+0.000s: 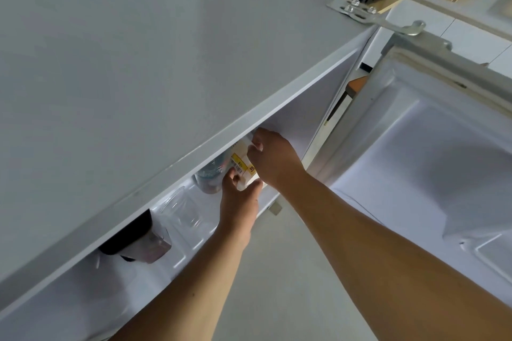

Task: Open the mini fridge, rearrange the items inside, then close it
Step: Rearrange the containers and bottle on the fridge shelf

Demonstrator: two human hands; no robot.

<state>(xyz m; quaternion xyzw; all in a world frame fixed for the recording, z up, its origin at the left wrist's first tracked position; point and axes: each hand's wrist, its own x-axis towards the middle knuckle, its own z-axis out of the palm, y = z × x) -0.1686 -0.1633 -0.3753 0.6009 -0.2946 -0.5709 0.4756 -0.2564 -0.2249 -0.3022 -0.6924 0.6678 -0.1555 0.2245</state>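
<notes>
Head view: mini fridge (166, 69) seen from above, its door (432, 130) swung wide to the right.
Item in hand: pale carton with a yellow label (243, 166), at the right end of the fridge interior, just under the top edge.
Left hand (239, 202): fingers curled under the carton's lower end.
Right hand (273, 159): wrapped over the carton's upper end; both hands closed on it.
Handling: probably light and stiff-sided, though most of it is hidden; a grip at both ends should keep it level.
Neighbours: a water bottle (210, 177) touching the carton's left side; a clear cup (180, 207) and a dark-lidded jar (138, 238) further left.
Obstruction: the low top edge and the crowding bottle limit lift and leftward travel.
</notes>
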